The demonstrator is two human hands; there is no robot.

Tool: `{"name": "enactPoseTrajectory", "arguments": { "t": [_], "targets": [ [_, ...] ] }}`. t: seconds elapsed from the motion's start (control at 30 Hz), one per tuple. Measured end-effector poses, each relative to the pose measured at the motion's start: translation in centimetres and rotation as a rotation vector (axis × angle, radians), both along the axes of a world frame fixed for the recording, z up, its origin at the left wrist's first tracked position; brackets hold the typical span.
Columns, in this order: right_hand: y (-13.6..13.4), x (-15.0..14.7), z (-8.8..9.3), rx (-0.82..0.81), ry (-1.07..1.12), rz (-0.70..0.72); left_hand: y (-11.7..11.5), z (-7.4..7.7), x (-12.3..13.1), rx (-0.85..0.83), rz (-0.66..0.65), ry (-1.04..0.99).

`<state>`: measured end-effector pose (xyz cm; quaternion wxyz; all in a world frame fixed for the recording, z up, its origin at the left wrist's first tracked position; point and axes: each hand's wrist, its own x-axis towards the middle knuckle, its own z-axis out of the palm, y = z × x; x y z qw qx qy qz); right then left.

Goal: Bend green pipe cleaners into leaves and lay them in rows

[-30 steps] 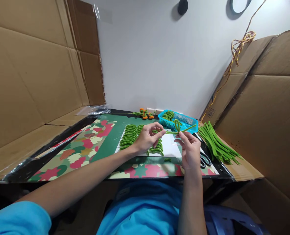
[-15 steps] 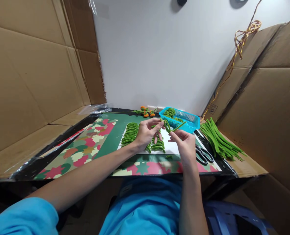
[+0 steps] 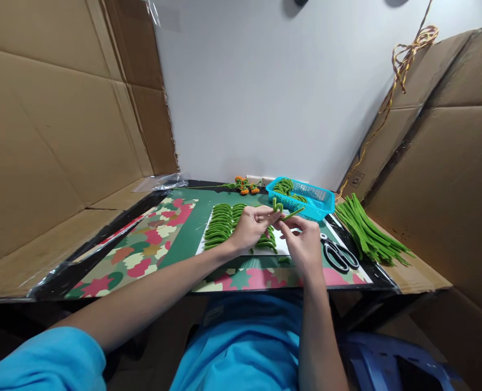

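Both hands meet over a white sheet on the table. My left hand and my right hand pinch the same green pipe cleaner, which is bent into a small loop with one end sticking out to the right. Rows of bent green pipe cleaner pieces lie on the sheet just left of and under my hands.
A blue basket with green pieces stands behind my hands. Black scissors lie to the right, beside a bundle of straight green pipe cleaners. Orange and green pieces sit at the back. Cardboard walls flank a patterned mat.
My hands have come closer together and lower toward the sheet. The pipe cleaner's long straight end has been folded in, so the loop is now smaller and tighter.
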<state>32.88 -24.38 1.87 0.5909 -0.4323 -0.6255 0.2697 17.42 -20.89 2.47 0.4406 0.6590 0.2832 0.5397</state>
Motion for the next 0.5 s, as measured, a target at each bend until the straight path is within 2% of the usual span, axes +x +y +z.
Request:
{"name": "enactPoseTrajectory", "arguments": {
  "t": [0.1, 0.17, 0.3, 0.5],
  "targets": [
    [-0.23, 0.22, -0.14, 0.086, -0.149, -0.099, 0.17, -0.28, -0.21, 0.012, 0.028, 0.032],
    [-0.34, 0.4, -0.18, 0.131, -0.168, -0.125, 0.17, -0.25, -0.31, 0.003, 0.029, 0.033],
    [-0.42, 0.56, -0.13, 0.2, -0.114, -0.166, -0.07, 0.12, -0.25, -0.019, -0.007, 0.025],
    [-0.42, 0.3, -0.22, 0.223, -0.007, -0.131, -0.21, 0.12, -0.08, -0.031, -0.1, 0.039]
  ]
}}
